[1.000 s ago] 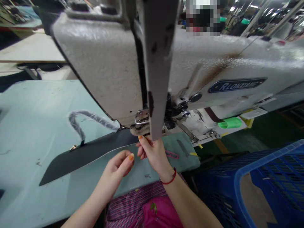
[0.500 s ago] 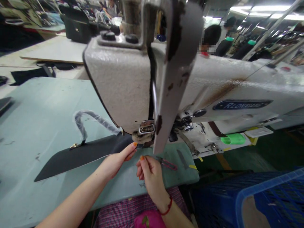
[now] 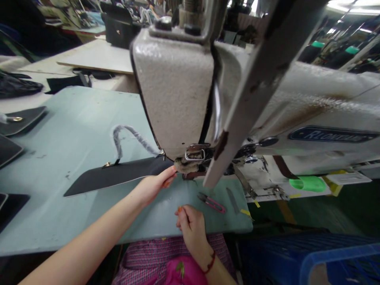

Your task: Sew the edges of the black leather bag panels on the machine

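Observation:
A black bag panel with a pale edge lies on the pale green table. Its handle, wrapped in clear film, stands up from gold-coloured fittings. The panel's right end passes under the head of a sewing machine, where the needle area is hidden. My left hand is closed on the panel's near edge beside the machine foot, thumb on top. Nearer to me, my right hand is curled closed above the table's front; whatever it may hold is hidden. Thread snips with pink handles lie beyond it.
More black panels lie at the table's left. A thin grey blade-shaped piece is right of the snips. A green tube-like holder sits on the machine bed. At lower right stands a blue plastic basket. A metal bar slants before the machine.
My right hand has drawn back from the machine towards me, uncovering the snips. My left hand stays at the panel's edge. The view has shifted left, showing more panels there.

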{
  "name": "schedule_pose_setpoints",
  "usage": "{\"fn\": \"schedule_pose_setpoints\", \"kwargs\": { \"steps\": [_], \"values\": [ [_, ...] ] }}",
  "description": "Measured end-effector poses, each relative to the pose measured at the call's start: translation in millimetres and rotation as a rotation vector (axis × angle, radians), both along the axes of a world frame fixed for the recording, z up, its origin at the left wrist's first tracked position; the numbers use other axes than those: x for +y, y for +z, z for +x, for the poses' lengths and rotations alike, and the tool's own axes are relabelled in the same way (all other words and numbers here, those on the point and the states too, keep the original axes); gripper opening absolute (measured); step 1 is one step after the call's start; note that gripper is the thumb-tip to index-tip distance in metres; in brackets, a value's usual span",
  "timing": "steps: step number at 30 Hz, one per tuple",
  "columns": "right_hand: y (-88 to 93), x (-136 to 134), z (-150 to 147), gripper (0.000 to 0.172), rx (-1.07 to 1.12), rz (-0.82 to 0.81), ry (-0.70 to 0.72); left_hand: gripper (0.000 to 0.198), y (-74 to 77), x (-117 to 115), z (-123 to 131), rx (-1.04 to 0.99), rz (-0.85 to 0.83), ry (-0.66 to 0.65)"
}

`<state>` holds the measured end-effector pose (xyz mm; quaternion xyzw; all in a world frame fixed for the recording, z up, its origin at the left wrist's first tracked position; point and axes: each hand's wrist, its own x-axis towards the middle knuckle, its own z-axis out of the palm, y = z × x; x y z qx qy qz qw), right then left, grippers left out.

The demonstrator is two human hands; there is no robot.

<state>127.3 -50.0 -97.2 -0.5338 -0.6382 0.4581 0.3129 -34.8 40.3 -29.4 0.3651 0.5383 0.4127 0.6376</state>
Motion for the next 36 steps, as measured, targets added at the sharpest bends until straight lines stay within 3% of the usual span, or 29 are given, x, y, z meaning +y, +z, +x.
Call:
{"fn": "schedule_pose_setpoints", "kwargs": {
  "steps": [9, 19, 25, 31, 36],
  "values": [
    [3.1, -0.4, -0.2, 0.037, -0.032, 0.007, 0.011, 0.045, -0.4, 2.7, 3.4, -0.128, 0.031, 0.002],
    [0.1, -2.0, 2.4, 0.039, 0.013, 0.000, 0.020, 0.038, 1.0, -11.0, 33.1, -0.310, 0.054, 0.273],
    [3.4, -0.3, 0.7, 0.039, 0.013, 0.009, -0.006, 0.036, 6.9, -18.2, 60.4, -0.236, 0.026, 0.499],
    [24.7, 1.1, 4.6, 0.040, 0.230, -0.055, -0.108, 0.036, 8.2, -23.7, 65.4, -0.415, -0.003, 0.548],
    [32.0, 6.4, 6.3, 0.037, 0.313, -0.010, -0.157, 0.034, 11.4, -37.2, 61.1, -0.424, -0.026, 0.579]
  ]
}}
